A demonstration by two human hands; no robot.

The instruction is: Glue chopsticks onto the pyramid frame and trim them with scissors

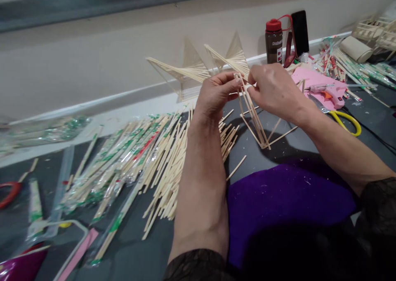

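A frame of thin wooden chopsticks [252, 108] rises from the table, its sticks meeting at a low corner nearest me. My left hand [218, 91] pinches the upper end of this stick frame between thumb and fingers. Close on its right, my right hand [272, 87] has its fingers curled at the same sticks; its fingertips are partly hidden, and I cannot make out exactly what they grip. Behind my hands stand two finished-looking stick models [185, 73] with twisted, fan-like surfaces. Loose bare chopsticks [170, 169] lie in a pile left of my left forearm.
Wrapped chopsticks [123, 149] spread across the left. To the right are a pink glue gun [329, 92] with a cable, yellow-handled scissors [346, 122], a brown bottle [274, 44] and a phone [300, 33]. Purple cloth [287, 190] lies before me; a wall runs behind.
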